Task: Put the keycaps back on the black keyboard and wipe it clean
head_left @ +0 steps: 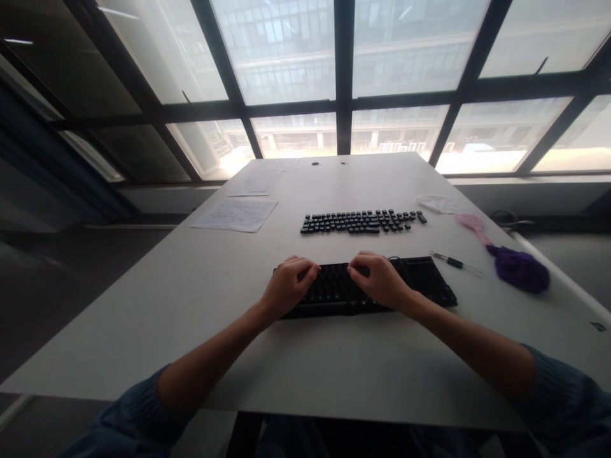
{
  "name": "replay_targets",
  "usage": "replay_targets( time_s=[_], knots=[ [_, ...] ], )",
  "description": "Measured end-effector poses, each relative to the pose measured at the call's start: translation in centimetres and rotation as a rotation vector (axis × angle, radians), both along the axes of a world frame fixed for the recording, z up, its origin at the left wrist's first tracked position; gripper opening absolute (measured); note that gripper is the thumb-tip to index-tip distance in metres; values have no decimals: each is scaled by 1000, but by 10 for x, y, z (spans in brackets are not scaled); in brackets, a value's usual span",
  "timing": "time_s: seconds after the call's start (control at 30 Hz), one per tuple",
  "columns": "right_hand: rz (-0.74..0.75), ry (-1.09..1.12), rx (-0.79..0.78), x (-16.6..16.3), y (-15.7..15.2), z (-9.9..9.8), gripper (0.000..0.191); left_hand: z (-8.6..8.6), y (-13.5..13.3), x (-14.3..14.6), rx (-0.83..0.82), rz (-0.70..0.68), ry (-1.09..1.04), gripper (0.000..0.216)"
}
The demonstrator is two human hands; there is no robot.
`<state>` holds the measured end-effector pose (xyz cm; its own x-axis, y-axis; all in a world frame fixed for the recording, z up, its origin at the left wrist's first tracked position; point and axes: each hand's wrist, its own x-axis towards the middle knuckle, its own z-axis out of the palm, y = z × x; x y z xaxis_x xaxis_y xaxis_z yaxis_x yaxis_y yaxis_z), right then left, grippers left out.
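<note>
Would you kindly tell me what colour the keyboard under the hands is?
The keyboard is black; the head view shows it.

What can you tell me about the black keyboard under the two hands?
The keyboard is long, black and plastic-looking, its rows too dark to read. It lies on the white table, its long side across in front of the person. The left hand covers part of its left end, the right hand part right of its middle; finger contact is unclear.

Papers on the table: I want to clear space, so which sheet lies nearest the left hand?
The front sheet; the other papers lie behind it, closer to the windows, farther from the left hand.
</note>
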<state>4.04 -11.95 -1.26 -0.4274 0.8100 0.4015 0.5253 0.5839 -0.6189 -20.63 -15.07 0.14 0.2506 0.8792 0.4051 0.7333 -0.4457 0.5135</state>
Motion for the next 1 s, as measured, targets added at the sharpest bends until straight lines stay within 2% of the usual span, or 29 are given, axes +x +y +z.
replay_targets(
  time_s=[0.17,0.3,0.47,0.7,0.83,1.0],
  knots=[
    [-218,-86,52,28,58,6,11,15,45,5,50,31,88,18],
    [-362,-240,135,42,110,-3,15,9,99,29,87,24,179,14],
    [-291,-456,207,39,145,-13,16,-7,147,66,111,54,359,15],
    [-168,-506,237,20,155,-24,13,-27,166,93,129,60,466,14],
    [-111,-518,249,15,157,-28,14,-35,170,95,123,38,492,18],
    [-76,-523,254,13,156,-29,20,-36,169,93,118,-12,485,23]
  ],
)
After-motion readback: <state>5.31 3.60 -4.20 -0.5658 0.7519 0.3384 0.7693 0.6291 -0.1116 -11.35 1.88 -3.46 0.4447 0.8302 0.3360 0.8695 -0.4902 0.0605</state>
